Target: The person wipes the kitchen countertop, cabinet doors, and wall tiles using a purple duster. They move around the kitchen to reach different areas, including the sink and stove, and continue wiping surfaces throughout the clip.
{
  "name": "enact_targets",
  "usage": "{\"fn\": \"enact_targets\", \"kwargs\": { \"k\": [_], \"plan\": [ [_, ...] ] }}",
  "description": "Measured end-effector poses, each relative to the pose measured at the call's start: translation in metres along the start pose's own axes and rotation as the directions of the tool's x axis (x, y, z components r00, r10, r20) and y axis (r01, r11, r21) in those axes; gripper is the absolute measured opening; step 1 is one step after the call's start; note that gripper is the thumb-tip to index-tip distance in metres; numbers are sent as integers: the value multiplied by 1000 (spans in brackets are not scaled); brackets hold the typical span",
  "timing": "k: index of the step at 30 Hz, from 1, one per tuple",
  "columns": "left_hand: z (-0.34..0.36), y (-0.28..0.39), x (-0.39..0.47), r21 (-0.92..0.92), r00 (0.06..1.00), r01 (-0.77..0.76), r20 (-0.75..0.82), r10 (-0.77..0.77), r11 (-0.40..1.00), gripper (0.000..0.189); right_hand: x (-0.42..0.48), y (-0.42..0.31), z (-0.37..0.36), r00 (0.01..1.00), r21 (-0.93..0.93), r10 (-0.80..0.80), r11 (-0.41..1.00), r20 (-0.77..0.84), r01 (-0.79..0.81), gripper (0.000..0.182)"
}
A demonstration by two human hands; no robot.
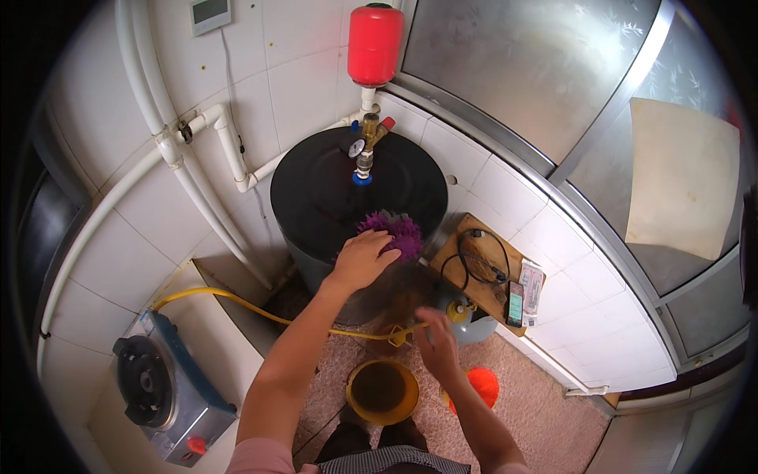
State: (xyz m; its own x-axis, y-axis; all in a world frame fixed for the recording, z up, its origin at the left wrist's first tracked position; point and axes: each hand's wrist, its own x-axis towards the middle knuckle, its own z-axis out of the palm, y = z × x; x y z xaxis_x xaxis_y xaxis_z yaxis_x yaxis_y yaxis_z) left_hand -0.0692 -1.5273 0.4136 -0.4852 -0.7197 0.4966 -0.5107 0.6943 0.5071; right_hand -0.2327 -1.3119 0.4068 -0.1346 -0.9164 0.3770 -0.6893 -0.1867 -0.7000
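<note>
My left hand point(366, 258) presses a purple chenille cleaning mitt or cloth point(404, 237) against the near edge of a black cylindrical tank point(314, 195). Brass fittings point(370, 127) with a round pressure gauge point(356, 148) rise from the tank's top. Lower and to the right, my right hand point(437, 343) hangs in the air with its fingers apart, holding nothing. Below it a yellow bucket point(353, 409) of murky dark water point(379, 386) stands on the floor. An orange-red object point(482, 386) is partly hidden behind my right forearm.
A yellow gas hose point(237, 299) runs from the gas stove point(148, 379) towards a gas cylinder point(477, 332). Above the cylinder, a wooden board point(453, 255) bears a black cable point(503, 249) and a phone point(515, 305). White pipes point(195, 195) and a red expansion vessel point(376, 44) line the wall.
</note>
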Motion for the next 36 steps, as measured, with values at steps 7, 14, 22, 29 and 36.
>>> {"fn": "enact_targets", "kwargs": {
  "k": [7,14,22,29,36],
  "plan": [
    [-34,-70,16,-124,853,302,-409,-326,945,24,164,-6,65,944,-289,-329,901,33,324,44],
    [-28,-77,22,-5,769,499,-459,-445,867,16,253,80,74,926,-410,-364,833,103,373,36],
    [-15,-61,30,222,803,478,-502,-321,850,10,335,108,82,955,-496,-295,827,18,265,39],
    [-24,-64,26,243,797,492,-512,-320,836,6,282,87,54,756,-206,-517,753,402,625,48],
    [-18,-58,33,224,791,470,-537,-294,854,6,363,126,67,921,-456,-363,802,143,387,39]
  ]
}}
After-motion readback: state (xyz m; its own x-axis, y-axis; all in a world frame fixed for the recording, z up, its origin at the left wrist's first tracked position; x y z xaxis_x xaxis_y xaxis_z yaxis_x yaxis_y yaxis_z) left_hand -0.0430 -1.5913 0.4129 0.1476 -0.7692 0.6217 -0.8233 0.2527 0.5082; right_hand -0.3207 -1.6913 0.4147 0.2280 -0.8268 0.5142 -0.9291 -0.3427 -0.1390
